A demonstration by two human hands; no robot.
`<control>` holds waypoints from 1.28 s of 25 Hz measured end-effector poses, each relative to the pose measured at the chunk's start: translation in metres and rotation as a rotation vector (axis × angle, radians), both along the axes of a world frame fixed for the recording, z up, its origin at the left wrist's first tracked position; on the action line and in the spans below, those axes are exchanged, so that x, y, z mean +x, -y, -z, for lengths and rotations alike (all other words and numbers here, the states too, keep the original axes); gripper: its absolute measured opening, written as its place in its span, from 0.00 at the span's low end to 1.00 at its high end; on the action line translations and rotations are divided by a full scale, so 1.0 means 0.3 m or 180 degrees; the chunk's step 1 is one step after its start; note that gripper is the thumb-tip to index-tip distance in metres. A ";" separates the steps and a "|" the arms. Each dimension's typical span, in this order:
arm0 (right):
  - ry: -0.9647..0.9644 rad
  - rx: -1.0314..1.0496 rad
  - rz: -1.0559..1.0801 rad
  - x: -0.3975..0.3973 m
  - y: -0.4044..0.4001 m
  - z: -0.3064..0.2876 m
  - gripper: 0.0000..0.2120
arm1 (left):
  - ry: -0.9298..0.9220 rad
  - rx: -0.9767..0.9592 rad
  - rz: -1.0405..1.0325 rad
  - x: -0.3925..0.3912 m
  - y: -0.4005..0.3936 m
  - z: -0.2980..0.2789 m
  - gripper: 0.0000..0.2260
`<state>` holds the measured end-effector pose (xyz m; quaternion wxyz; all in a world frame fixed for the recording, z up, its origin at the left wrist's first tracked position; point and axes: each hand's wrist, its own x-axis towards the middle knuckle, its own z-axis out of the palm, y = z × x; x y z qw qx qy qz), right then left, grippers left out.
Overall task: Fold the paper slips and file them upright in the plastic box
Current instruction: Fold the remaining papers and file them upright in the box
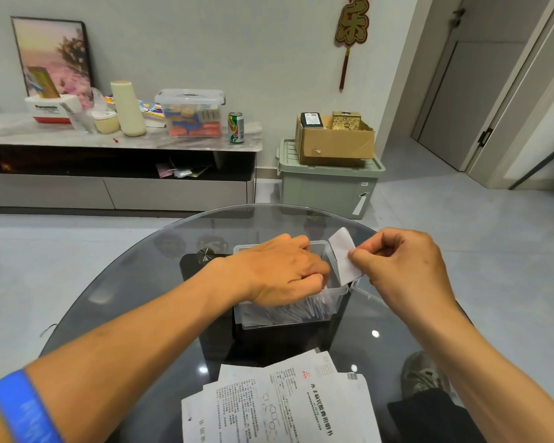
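Unfolded paper sheets (285,401) are lying nearest on the counter (135,298) — beyond, the right hand (400,266) is pinching a folded slip (344,255) upright, just right of the plastic box (330,302), while the left hand (279,270) is reaching into it — whether gripping anything, I cannot tell.

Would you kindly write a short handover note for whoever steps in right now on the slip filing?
Left hand: reaching into the clear plastic box, fingers down among the filed slips; whether it grips one is hidden.
Right hand: pinches a folded slip just over the box's right edge.
Done: many slips already stand in the box, in the middle of the glass table.
Left: slot this slip in, then fold and file the unfolded sheets stacked at the near edge.
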<state>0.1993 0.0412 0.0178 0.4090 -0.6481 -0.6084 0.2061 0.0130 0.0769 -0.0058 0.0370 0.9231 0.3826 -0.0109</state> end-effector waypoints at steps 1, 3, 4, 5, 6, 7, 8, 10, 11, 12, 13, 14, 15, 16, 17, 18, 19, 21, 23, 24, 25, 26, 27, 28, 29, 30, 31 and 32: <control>0.0185 0.0014 -0.0027 -0.011 -0.004 -0.002 0.07 | -0.0039 0.0007 0.0024 0.002 0.001 -0.001 0.19; 0.0584 -0.0032 -0.0086 -0.032 -0.013 -0.011 0.08 | -0.0162 0.0018 0.0067 0.004 0.000 -0.003 0.21; 0.0770 -0.0080 -0.0123 -0.042 -0.018 -0.014 0.08 | -0.0183 0.0019 0.0067 0.002 0.000 -0.003 0.22; 0.0956 -0.0116 -0.0162 -0.051 -0.023 -0.015 0.08 | -0.0179 0.0023 0.0063 0.000 0.000 -0.003 0.23; 0.1131 -0.0156 -0.0183 -0.060 -0.029 -0.015 0.08 | -0.0167 0.0032 0.0065 -0.003 0.002 -0.004 0.23; 0.1297 -0.0180 -0.0200 -0.066 -0.035 -0.013 0.07 | -0.0149 0.0040 0.0076 -0.003 0.005 -0.006 0.23; 0.1447 -0.0210 -0.0237 -0.074 -0.040 -0.014 0.07 | -0.0111 0.0056 0.0096 -0.004 0.009 -0.008 0.22; 0.1777 -0.0317 -0.0354 -0.091 -0.048 -0.022 0.05 | -0.0041 0.0121 0.0086 -0.004 0.013 -0.009 0.20; 0.2049 -0.0391 -0.0445 -0.102 -0.050 -0.030 0.02 | -0.0038 0.0146 0.0054 -0.004 0.015 -0.011 0.19; 0.2398 -0.0421 -0.0585 -0.114 -0.053 -0.038 0.03 | -0.0037 0.0170 0.0033 -0.004 0.014 -0.011 0.20; 0.2791 -0.0407 -0.0753 -0.128 -0.059 -0.044 0.06 | -0.0018 0.0213 0.0028 -0.006 0.011 -0.006 0.20; 0.3132 -0.0353 -0.0878 -0.142 -0.065 -0.046 0.07 | 0.0017 0.0251 0.0033 -0.009 0.010 -0.002 0.21; 0.3365 -0.0319 -0.0943 -0.154 -0.071 -0.047 0.08 | 0.0059 0.0280 0.0041 -0.011 0.012 0.001 0.21; 0.3487 -0.0335 -0.0973 -0.163 -0.082 -0.045 0.09 | 0.0104 0.0290 0.0035 -0.014 0.012 0.007 0.21; 0.3552 -0.0380 -0.0983 -0.170 -0.097 -0.043 0.09 | 0.0166 0.0257 0.0000 -0.018 0.008 0.014 0.21; 0.3613 -0.0486 -0.0988 -0.173 -0.112 -0.042 0.10 | 0.0278 0.0177 -0.0050 -0.020 0.007 0.017 0.21; 0.3653 -0.0633 -0.1003 -0.174 -0.124 -0.039 0.10 | 0.0430 0.0067 -0.0103 -0.021 0.012 0.014 0.21; 0.3549 -0.0771 -0.1031 -0.163 -0.121 -0.046 0.10 | 0.0779 0.0030 -0.0178 -0.025 0.051 0.002 0.18; 0.3218 -0.0324 -0.0947 -0.128 -0.072 -0.065 0.09 | 0.1329 0.0400 -0.0323 -0.048 0.130 -0.006 0.13; 0.2920 0.0024 -0.0862 -0.102 -0.031 -0.068 0.08 | 0.1651 0.0564 -0.0429 -0.061 0.187 -0.004 0.12; 0.2483 0.0299 -0.0833 -0.078 0.018 -0.065 0.08 | 0.1835 0.0590 -0.0588 -0.077 0.250 0.005 0.10; 0.1974 0.0413 -0.0912 -0.058 0.068 -0.055 0.09 | 0.1785 0.0412 -0.0799 -0.090 0.312 0.014 0.09; 0.1554 0.0331 -0.1102 -0.047 0.116 -0.040 0.08 | 0.1484 0.0080 -0.1000 -0.095 0.364 0.026 0.10; 0.1351 0.0120 -0.1368 -0.041 0.151 -0.014 0.08 | 0.1052 -0.0250 -0.1152 -0.092 0.395 0.040 0.12; 0.1357 -0.0142 -0.1643 -0.042 0.177 0.019 0.08 | 0.0616 -0.0461 -0.1235 -0.087 0.413 0.061 0.16; 0.1465 -0.0378 -0.1862 -0.047 0.192 0.054 0.07 | 0.0319 -0.0594 -0.1264 -0.082 0.422 0.078 0.18; 0.1602 -0.0528 -0.1978 -0.047 0.196 0.085 0.07 | 0.0221 -0.0709 -0.1284 -0.077 0.424 0.091 0.20; 0.1686 -0.0588 -0.2015 -0.041 0.192 0.107 0.07 | 0.0316 -0.0822 -0.1334 -0.073 0.422 0.099 0.20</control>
